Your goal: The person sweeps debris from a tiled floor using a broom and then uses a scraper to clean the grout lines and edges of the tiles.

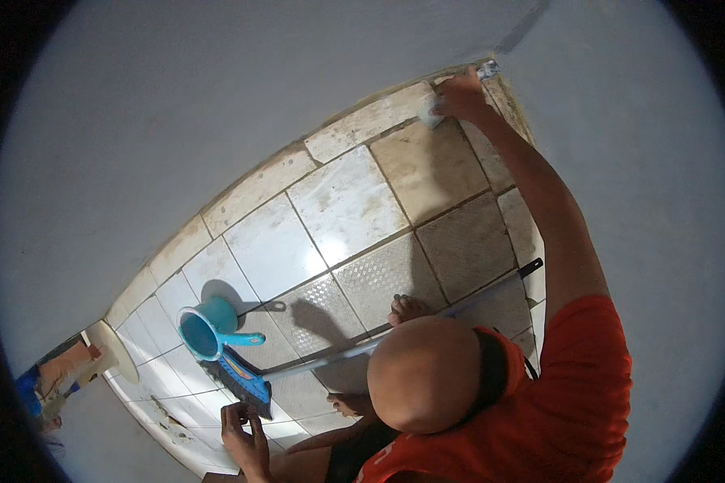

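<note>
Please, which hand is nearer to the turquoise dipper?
Left. The left hand is below the turquoise dipper in the picture; the right hand is much farther, near the wall corner.

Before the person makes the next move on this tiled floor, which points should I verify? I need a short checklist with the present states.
1. Right hand at the corner by the wall: ok, it reaches there beside a whitish object.
2. Firm hold on that object: cannot tell, the fingers hide the contact.
3. Left hand empty: cannot tell, its fingertips are close together.
4. Blue dipper away from the right hand: ok, it sits near the brush head.
5. Water in the dipper: cannot tell, its inside is shaded.
6. Feet clear of the long handle: not ok, it runs between them.
</note>
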A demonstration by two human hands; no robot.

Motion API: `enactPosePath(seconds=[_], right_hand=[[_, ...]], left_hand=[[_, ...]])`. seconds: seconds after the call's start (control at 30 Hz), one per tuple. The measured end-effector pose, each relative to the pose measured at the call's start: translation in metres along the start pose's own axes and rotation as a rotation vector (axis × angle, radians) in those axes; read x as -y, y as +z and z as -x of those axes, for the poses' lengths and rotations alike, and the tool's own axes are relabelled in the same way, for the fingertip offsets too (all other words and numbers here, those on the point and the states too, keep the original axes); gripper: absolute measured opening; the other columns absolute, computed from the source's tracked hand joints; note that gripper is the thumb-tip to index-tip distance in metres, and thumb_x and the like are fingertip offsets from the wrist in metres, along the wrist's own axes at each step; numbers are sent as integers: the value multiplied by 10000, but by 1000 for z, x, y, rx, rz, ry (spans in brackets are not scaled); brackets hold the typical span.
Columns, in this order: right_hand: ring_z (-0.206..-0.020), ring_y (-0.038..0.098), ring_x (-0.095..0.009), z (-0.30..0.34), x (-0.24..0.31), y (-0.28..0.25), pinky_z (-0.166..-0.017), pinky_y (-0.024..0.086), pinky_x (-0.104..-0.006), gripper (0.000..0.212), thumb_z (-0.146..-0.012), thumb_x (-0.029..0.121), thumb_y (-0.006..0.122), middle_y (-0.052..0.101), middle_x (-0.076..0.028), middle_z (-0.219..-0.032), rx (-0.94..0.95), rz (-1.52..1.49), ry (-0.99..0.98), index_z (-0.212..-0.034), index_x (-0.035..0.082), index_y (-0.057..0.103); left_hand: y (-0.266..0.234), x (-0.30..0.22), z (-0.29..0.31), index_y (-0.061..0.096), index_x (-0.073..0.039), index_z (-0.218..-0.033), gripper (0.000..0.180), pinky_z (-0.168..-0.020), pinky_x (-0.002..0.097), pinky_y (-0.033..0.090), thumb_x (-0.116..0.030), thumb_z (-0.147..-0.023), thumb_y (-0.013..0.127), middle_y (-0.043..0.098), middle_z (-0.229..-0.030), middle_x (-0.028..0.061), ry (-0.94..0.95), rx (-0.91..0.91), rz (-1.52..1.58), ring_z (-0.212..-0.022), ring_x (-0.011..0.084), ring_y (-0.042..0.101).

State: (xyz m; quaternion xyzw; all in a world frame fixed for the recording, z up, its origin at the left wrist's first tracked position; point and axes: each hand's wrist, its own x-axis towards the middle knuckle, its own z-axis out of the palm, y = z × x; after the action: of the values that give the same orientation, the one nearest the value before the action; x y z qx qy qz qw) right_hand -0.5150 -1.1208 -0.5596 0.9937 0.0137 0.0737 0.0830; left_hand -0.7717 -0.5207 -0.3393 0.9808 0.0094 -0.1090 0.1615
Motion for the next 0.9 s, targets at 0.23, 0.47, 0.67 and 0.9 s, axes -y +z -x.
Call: enactPosePath(seconds=[0.23, 0.47, 0.67, 0.9], right_hand=[[-755, 602, -233, 6, -1, -10, -925, 269, -504, 486, -619, 551, 665, 619, -81, -716, 54, -13, 96, -836, 116, 660], [-815, 596, -250, 6, -1, -12, -913, 320, -457, 529, -652, 549, 647, 620, -97, -802, 249, 69, 88, -894, 79, 649], [-927, 571, -298, 33, -4, -17, -875, 387, -424, 564, -781, 537, 520, 579, -161, -1026, 274, -481, 432, -1068, 56, 582], [-966, 551, -310, 58, 20, 3, -825, 445, -412, 457, -865, 397, 452, 554, -166, -1080, 120, -680, 367, -1209, 97, 484]], left_hand=[[-3, -4, 3, 498, 22, -771, 90, -563, 342, 414, -55, -792, 541, 492, -714, 122, -19, -17, -28, -619, 260, 498], [-9, -15, 0, 505, 26, -780, 84, -559, 339, 415, -49, -791, 540, 499, -721, 126, -1, -12, -37, -621, 258, 498], [-14, -16, 2, 545, 17, -885, 145, -579, 320, 421, -123, -850, 559, 541, -752, 132, -16, 14, -63, -633, 225, 500], [-5, -10, -3, 552, 10, -894, 118, -578, 313, 424, -97, -844, 556, 545, -747, 129, -15, 42, -34, -635, 218, 502]])
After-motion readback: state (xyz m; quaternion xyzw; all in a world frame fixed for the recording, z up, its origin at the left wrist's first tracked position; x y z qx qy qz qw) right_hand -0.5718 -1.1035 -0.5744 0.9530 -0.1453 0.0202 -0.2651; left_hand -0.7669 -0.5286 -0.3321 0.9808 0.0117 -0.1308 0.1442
